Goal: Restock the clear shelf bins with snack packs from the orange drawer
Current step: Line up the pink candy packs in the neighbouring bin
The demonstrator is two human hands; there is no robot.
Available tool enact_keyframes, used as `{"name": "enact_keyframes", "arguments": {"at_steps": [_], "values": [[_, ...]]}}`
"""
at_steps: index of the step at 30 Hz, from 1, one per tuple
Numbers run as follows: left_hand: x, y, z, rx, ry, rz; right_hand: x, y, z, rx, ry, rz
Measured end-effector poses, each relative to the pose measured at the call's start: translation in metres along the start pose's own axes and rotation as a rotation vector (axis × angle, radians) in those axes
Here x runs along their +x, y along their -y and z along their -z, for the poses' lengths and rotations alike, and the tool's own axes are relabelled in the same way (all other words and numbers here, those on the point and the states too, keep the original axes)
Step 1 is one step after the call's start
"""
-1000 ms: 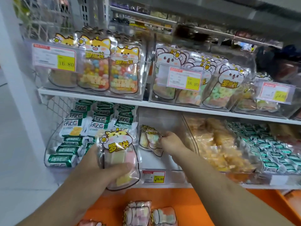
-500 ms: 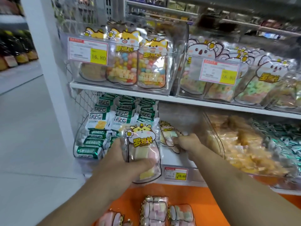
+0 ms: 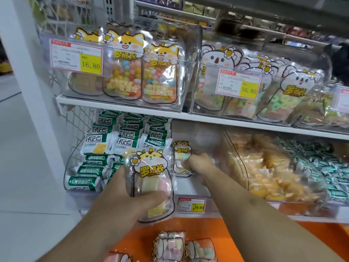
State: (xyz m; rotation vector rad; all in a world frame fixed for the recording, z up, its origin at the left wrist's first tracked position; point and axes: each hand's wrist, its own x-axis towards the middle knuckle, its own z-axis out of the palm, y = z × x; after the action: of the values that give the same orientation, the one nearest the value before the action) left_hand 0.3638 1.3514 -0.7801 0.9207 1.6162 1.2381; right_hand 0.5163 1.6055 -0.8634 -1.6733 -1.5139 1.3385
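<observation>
My left hand (image 3: 132,197) grips a clear hamster-print marshmallow pack (image 3: 151,173) upright in front of the lower shelf. My right hand (image 3: 198,163) reaches into the clear middle bin (image 3: 198,186) on the lower shelf, its fingers curled on a second marshmallow pack (image 3: 181,150) standing there. Below, the orange drawer (image 3: 236,242) is open and holds three more marshmallow packs (image 3: 170,244).
Left of the middle bin is a bin of green-and-white cracker packs (image 3: 105,140); right of it are bins of yellow snacks (image 3: 264,167) and green wrapped packs (image 3: 330,167). The upper shelf (image 3: 120,108) carries bins of candy bags with price tags. A white upright (image 3: 24,72) stands at the left.
The view has swung right and down a little. My right hand has stayed on the pack in the middle bin. My left hand keeps its pack at about the same height.
</observation>
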Motion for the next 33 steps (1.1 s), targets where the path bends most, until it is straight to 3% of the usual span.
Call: {"name": "enact_keyframes", "arguments": {"at_steps": [13, 20, 24, 28, 33], "values": [[0.001, -0.002, -0.006, 0.046, -0.030, 0.007, 0.009, 0.007, 0.013, 0.260, 0.023, -0.124], [0.000, -0.003, -0.010, 0.003, -0.017, -0.001, 0.019, 0.011, 0.009, 0.323, 0.239, -0.204], [0.000, -0.005, -0.011, 0.023, 0.010, 0.020, -0.004, 0.025, 0.008, 0.256, 0.263, -0.173], [-0.001, -0.005, -0.010, 0.042, 0.019, 0.050, -0.012, 0.026, 0.014, 0.118, 0.168, -0.095], [0.000, -0.001, -0.011, -0.019, 0.022, 0.065, -0.009, 0.014, 0.024, 0.119, 0.147, 0.058]]}}
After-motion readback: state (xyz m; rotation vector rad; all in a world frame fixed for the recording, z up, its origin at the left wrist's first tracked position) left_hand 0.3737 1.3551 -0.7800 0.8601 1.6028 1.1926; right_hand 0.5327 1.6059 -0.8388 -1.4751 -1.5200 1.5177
